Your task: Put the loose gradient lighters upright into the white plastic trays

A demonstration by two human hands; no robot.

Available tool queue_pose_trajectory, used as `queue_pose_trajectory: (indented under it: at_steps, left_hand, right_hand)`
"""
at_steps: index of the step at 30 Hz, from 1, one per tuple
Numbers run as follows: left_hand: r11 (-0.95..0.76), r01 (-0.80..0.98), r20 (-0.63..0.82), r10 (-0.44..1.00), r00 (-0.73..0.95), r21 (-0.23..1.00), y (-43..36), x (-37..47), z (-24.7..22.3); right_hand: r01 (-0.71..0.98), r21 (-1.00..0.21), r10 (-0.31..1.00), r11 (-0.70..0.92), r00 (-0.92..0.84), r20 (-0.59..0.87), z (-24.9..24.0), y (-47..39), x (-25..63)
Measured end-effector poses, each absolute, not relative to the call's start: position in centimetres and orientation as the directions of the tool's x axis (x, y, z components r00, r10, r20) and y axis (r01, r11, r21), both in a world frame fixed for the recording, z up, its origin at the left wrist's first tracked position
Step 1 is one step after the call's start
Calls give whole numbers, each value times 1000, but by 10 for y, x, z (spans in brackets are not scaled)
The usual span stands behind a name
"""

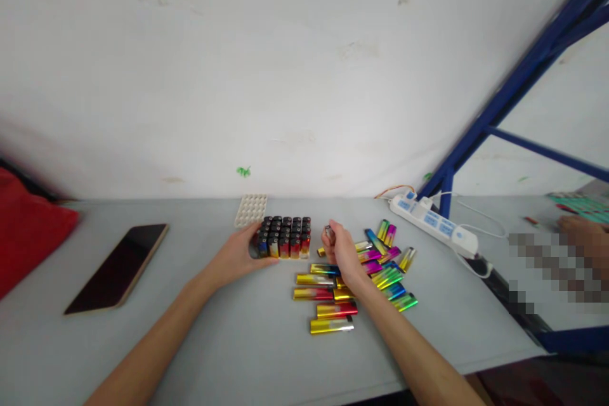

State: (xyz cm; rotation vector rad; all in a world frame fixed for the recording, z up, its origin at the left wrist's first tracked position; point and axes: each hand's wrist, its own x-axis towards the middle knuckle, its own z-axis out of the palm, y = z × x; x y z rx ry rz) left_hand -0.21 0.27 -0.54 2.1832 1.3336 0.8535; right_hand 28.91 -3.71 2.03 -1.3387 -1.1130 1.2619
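Note:
Rows of upright black-topped lighters [284,238] stand packed together on a pale base. My left hand [245,250] grips the left side of this block, thumb at the front and fingers behind. Just right of the block, my right hand [337,244] is closed around a small item with a metallic tip, mostly hidden by the fingers; it looks like a lighter. Under and around my right wrist lie many loose shiny tubes [332,325] in yellow, red, green, blue and pink. A white tray with round holes [252,209] lies behind the block.
A dark tablet [118,266] and a red cloth item [28,228] lie at the left. A white power strip [432,223] with cables sits at the right, beside a blue metal frame [504,101]. Another person's hand [583,235] shows at the far right.

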Motion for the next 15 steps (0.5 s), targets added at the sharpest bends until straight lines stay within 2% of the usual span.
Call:
queue_pose_trajectory:
  at_steps: [3, 6, 10, 12, 15]
  left_hand:
    - [-441, 626, 277, 896, 347, 643, 3, -2, -5]
    - [-443, 616, 265, 893, 363, 651, 3, -1, -3]
    - [-442, 609, 245, 891, 382, 658, 2, 1, -1]
    - [-437, 607, 235, 893, 385, 664, 2, 1, -1]
    - [-419, 605, 217, 899, 379, 678, 4, 1, -3]
  right_hand:
    - [77, -996, 999, -34, 3, -34, 24, -41, 296]
    - [178, -972, 985, 154, -102, 138, 32, -49, 305]
    - [384, -824, 909, 417, -183, 375, 42, -56, 314]
    - [422, -794, 900, 436, -205, 385, 44, -58, 316]
    - [396, -837, 923, 378, -229, 308, 41, -58, 315]
